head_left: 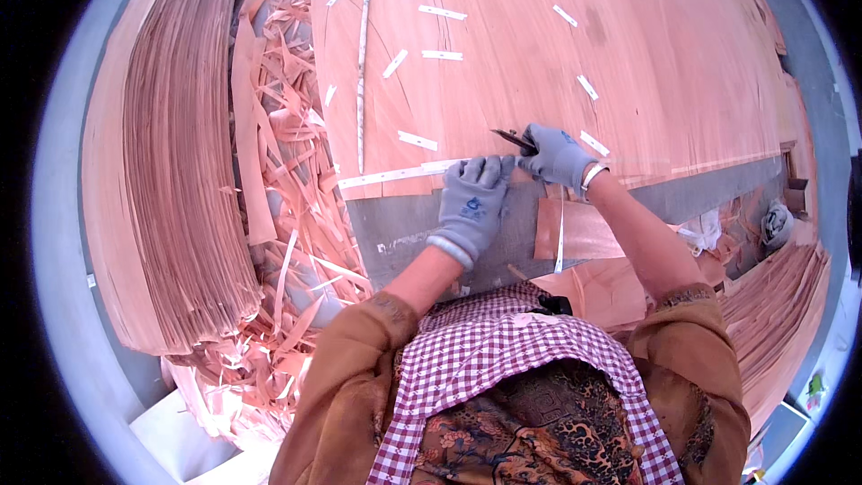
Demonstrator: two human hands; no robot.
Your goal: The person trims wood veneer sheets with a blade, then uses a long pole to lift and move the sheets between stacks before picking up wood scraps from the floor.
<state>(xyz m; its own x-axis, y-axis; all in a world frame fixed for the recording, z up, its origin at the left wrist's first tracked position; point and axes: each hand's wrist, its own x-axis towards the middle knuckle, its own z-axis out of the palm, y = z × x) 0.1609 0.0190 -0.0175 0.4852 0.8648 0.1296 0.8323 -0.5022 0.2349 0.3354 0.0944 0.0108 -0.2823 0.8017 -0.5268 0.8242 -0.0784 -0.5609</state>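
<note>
head view: both gloved hands work at the near edge of the broad veneer sheet [539, 72], which lies flat over a grey tabletop [386, 226]. the right hand [557, 157] is curled round a dark hand tool [512, 137], its far end standing clear of the fingers, just above the sheet near that edge. the left hand [473, 202] lies palm down across the same edge, fingers close together and next to the tool; whether anything is pinched beneath them, the picture does not show.

a long white tape strip [386, 177] runs along the sheet's near edge and meets the left hand's fingers, so the step in hand is probably taping or trimming there. the next move seems to call for the left hand to keep the edge flat while the right guides the tool without nicking the veneer.

the tool's long axis slants across the near edge: its exposed end points left and a little toward the sheet's far side, its rear end back into the right palm. the sheet's grain runs mostly from near edge to far; the tape strip lies roughly across it. to the left of the sheet are loose veneer scraps [301, 162].
</note>
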